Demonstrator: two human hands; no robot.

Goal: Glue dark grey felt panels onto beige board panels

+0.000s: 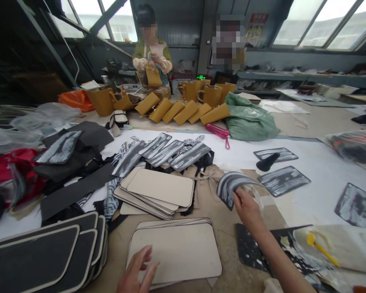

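**Glue-streaked panel pinched at centre frame, beige stack touched below**

A wide worktable [308,162], papered white, is spread across the frame, backed by skylights and grey walls. Mustard bags [183,112] are lined along its far edge at upper centre, where a co-worker [152,53] is seen holding another. Black panels [39,252] are piled at lower left. A stack of beige boards [177,250] is laid at bottom centre. A curved, glue-streaked panel [232,185] is lifted at centre right. It is gripped at its lower edge by the right hand [247,207], fingers closed in a pinch. The left hand [137,270] is held open at the bottom edge, fingers loosely spread, fingertips resting on the beige boards, nothing grasped.
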